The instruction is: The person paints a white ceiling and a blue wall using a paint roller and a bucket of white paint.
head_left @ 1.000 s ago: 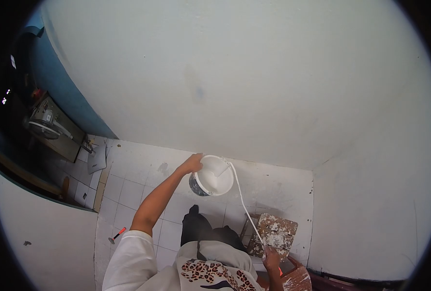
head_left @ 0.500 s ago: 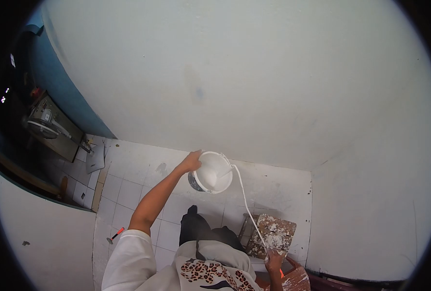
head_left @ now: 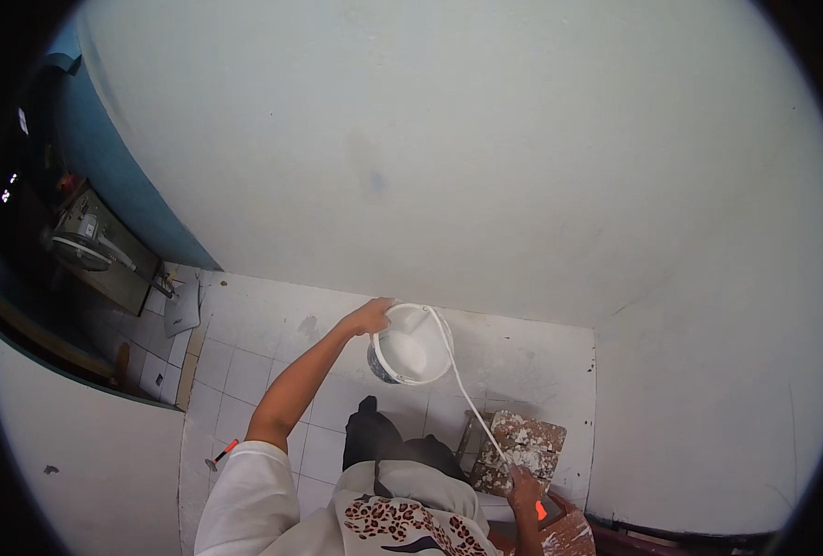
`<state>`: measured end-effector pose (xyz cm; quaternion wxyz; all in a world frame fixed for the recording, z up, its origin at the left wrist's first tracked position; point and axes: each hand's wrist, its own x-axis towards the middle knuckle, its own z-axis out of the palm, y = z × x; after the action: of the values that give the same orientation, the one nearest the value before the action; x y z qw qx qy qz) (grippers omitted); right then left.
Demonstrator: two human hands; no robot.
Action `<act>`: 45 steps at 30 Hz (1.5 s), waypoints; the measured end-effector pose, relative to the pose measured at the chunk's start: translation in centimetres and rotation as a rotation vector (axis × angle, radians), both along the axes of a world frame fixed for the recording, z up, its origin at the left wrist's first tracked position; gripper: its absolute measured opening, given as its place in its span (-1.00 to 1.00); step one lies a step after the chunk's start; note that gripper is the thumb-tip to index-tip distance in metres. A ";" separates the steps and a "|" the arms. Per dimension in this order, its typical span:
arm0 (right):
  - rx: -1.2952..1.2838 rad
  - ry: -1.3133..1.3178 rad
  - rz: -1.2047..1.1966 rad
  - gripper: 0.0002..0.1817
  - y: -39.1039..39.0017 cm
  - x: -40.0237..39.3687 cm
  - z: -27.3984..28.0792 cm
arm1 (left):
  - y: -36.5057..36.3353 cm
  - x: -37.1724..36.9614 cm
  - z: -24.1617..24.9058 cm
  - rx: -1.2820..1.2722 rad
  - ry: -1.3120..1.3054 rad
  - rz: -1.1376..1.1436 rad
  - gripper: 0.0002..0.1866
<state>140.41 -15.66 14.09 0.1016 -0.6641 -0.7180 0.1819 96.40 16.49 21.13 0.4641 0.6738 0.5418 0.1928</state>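
Floor tiles [head_left: 246, 369] could be splashed if the bucket [head_left: 380, 365], gripped at its rim by the left hand [head_left: 369, 317], were tipped by the pole [head_left: 470, 398] gripped in the right hand [head_left: 524, 488].

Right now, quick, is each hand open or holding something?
Left hand: closed, holding the round, white-rimmed bucket by its edge.
Right hand: closed, holding the long, thin white pole.
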 end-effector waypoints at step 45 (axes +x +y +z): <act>0.100 0.017 -0.019 -0.48 -4.5 3.6 -2.7 | 2.4 -0.8 -2.6 0.266 0.079 0.271 -0.46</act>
<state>144.03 -20.18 11.39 0.1427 -0.6634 -0.7189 0.1504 95.59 18.87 18.51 0.3189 0.6574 0.6149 0.2967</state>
